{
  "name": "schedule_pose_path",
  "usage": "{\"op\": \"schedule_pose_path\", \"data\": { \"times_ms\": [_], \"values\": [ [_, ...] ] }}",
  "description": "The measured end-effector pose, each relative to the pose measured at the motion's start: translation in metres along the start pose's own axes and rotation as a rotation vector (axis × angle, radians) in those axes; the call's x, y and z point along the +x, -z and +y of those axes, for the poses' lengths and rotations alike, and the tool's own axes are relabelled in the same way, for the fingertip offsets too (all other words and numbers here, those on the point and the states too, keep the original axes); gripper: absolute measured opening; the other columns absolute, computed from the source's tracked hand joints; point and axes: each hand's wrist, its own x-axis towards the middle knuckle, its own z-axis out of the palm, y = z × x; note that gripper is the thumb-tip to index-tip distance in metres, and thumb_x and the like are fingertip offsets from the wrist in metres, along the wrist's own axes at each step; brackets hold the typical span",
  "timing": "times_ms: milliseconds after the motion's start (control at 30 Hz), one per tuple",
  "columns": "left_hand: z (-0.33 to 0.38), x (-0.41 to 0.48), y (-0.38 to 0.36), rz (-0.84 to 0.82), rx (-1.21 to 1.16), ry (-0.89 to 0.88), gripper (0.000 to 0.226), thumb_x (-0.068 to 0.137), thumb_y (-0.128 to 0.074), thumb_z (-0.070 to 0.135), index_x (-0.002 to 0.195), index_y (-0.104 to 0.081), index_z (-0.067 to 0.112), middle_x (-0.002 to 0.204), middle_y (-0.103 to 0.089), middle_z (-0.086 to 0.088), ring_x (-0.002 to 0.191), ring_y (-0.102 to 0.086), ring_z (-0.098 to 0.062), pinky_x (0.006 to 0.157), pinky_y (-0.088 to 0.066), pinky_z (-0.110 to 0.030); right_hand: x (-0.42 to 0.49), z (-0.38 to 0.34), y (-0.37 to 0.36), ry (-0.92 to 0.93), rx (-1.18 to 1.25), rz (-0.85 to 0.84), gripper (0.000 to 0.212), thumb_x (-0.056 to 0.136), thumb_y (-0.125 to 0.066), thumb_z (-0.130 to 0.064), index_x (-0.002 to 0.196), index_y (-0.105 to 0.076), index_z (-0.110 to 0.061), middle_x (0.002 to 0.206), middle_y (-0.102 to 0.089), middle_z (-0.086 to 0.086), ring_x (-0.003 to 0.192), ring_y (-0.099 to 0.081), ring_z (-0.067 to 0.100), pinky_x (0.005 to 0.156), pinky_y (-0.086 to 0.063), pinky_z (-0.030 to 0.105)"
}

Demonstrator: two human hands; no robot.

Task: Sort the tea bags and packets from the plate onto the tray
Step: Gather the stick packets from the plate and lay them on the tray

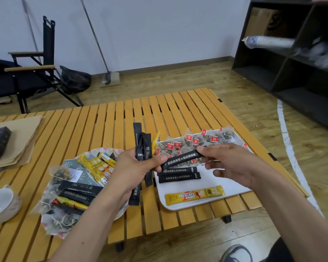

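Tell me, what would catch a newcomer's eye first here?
Probably the two hands mid-frame: the left hand grips a bunch of black stick packets, while the right hand pinches one more. Behind them, red-tagged tea bags line the white tray; a heaped plate sits to the left.

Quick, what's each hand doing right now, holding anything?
Left hand: closed around a bunch of black stick packets.
Right hand: pinching one black stick packet over the tray.
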Motion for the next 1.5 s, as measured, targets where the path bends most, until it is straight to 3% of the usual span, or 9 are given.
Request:
{"op": "schedule_pose_path", "data": {
  "times_ms": [67,267,367,533,767,933,1067,1233,1500],
  "values": [
    [-0.003,0.001,0.001,0.002,0.094,-0.018,0.03,0.08,-0.086,0.025,0.098,-0.069,0.009,0.068,-0.076,-0.007,0.069,-0.075,-0.01,0.064,-0.054,-0.023,0.001,0.002,0.002,0.021,-0.068,0.031,0.014,0.087,-0.08,-0.023,0.095,-0.081,-0.011,0.09,-0.078,0.005,0.075,-0.065,0.013,0.064,-0.05,0.025],
    [-0.01,0.004,-0.002,0.022,0.169,-0.012,0.025,0.085,-0.082,0.032,0.097,-0.072,0.013,0.062,-0.072,-0.002,0.056,-0.066,-0.004,0.061,-0.05,-0.025,0.01,0.014,-0.007,-0.017,-0.407,0.131,0.009,0.081,-0.084,-0.007,0.084,-0.076,-0.008,0.071,-0.077,0.002,0.062,-0.072,0.011,0.054,-0.052,0.023],
    [-0.007,0.004,-0.004,0.005,0.107,0.059,0.03,0.091,-0.074,0.04,0.096,-0.072,0.01,0.062,-0.068,0.005,0.049,-0.059,0.0,0.045,-0.044,-0.016,0.019,0.019,-0.017,-0.081,-0.504,0.199,0.015,0.077,-0.088,-0.008,0.077,-0.074,-0.008,0.072,-0.077,0.009,0.062,-0.074,0.018,0.051,-0.053,0.024],
    [-0.005,0.003,-0.008,-0.078,-0.082,0.2,0.023,0.098,-0.067,0.031,0.107,-0.067,0.01,0.084,-0.077,-0.004,0.058,-0.064,-0.011,0.042,-0.044,-0.02,0.028,0.024,-0.027,-0.093,-0.738,0.298,0.022,0.073,-0.092,-0.023,0.071,-0.073,-0.011,0.068,-0.077,0.005,0.067,-0.076,0.016,0.063,-0.057,0.028],
    [-0.005,0.004,-0.006,-0.172,-0.166,0.243,0.027,0.095,-0.071,0.018,0.112,-0.069,-0.003,0.078,-0.075,-0.006,0.069,-0.07,-0.018,0.057,-0.058,-0.023,0.032,0.027,-0.032,-0.021,-0.892,0.38,0.035,0.068,-0.092,-0.04,0.07,-0.073,-0.011,0.066,-0.074,0.002,0.07,-0.072,0.019,0.074,-0.062,0.039],
    [-0.006,0.003,-0.002,-0.279,-0.049,0.181,0.026,0.094,-0.072,0.023,0.11,-0.071,0.003,0.093,-0.08,-0.008,0.073,-0.072,-0.015,0.066,-0.059,-0.02,0.015,0.015,-0.033,0.275,-0.432,0.284,0.027,0.076,-0.088,-0.034,0.095,-0.072,-0.024,0.085,-0.075,-0.002,0.079,-0.072,0.015,0.067,-0.056,0.031],
    [-0.007,0.0,-0.004,-0.371,0.033,0.128,0.026,0.092,-0.074,0.018,0.114,-0.07,0.005,0.099,-0.08,-0.013,0.071,-0.07,-0.018,0.072,-0.059,-0.026,0.005,0.006,-0.035,0.16,0.08,-0.038,0.03,0.087,-0.077,-0.029,0.112,-0.071,-0.013,0.096,-0.078,0.009,0.086,-0.076,0.02,0.069,-0.057,0.029],
    [-0.008,0.001,-0.005,-0.36,-0.009,0.119,0.027,0.095,-0.071,0.027,0.115,-0.073,0.009,0.099,-0.079,-0.014,0.073,-0.07,-0.018,0.077,-0.059,-0.027,0.011,0.007,-0.016,0.143,0.182,0.053,0.017,0.085,-0.076,0.003,0.1,-0.072,-0.004,0.092,-0.078,0.015,0.08,-0.075,0.022,0.068,-0.06,0.027],
    [-0.007,0.004,0.0,-0.361,-0.018,0.106,0.026,0.092,-0.072,0.019,0.112,-0.072,0.003,0.098,-0.08,-0.015,0.072,-0.071,-0.017,0.078,-0.061,-0.026,0.009,0.005,-0.004,0.116,0.222,0.05,0.037,0.083,-0.077,0.003,0.118,-0.067,-0.005,0.101,-0.078,0.018,0.082,-0.076,0.024,0.073,-0.061,0.029]
  ]
}}
